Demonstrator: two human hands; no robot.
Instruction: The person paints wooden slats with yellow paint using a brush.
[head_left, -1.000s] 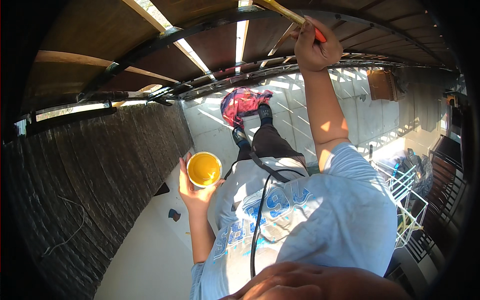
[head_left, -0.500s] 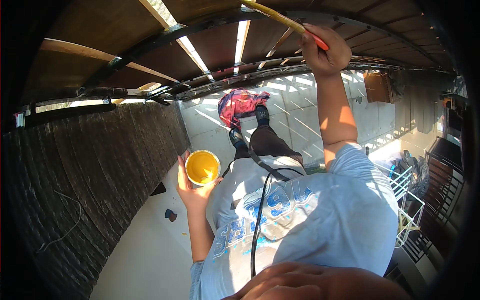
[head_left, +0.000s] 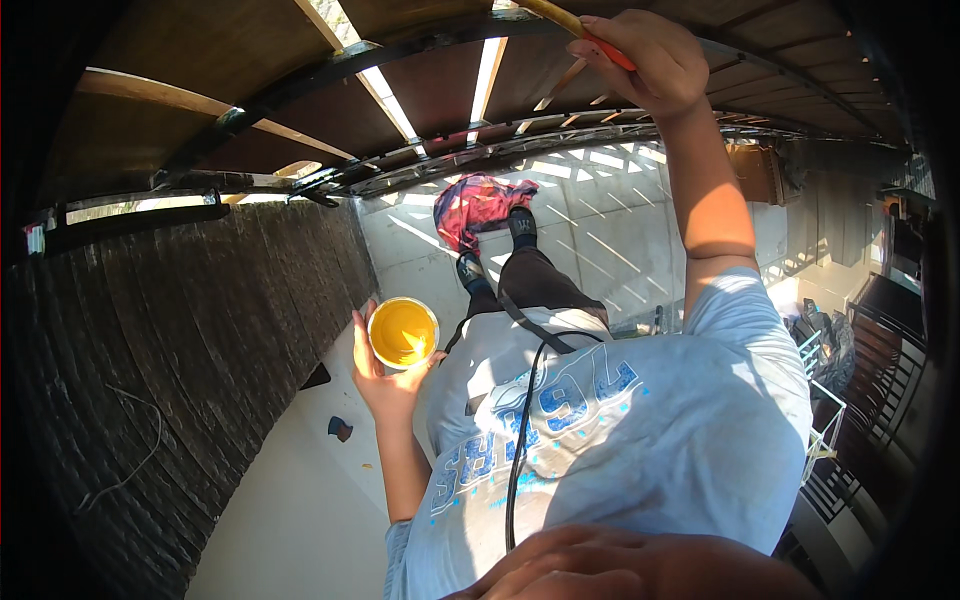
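Note:
My left hand [head_left: 385, 375] grips a round, open tub [head_left: 404, 333] of yellow liquid from below and the side, its mouth facing up at waist height. Raised high at the upper right, my right hand [head_left: 655, 62] is closed around the orange end of a paintbrush [head_left: 609, 52] with a yellowish shaft. The brush's far end runs out past the top edge, so its tip is hidden. Dark panels on a curved frame [head_left: 440, 95] lie beyond the brush; I cannot tell whether it touches them.
A red checked cloth [head_left: 478, 205] lies on the pale tiled floor by my feet. A dark ribbed surface [head_left: 180, 350] fills the left. Toward the right are a cardboard box [head_left: 752, 172], a white rack [head_left: 826, 420] and dark railings [head_left: 885, 385]. A black strap [head_left: 520, 440] hangs down my shirt.
My right hand has moved up and a little to the right with the brush, so less of its shaft shows. My left hand and the tub have hardly moved.

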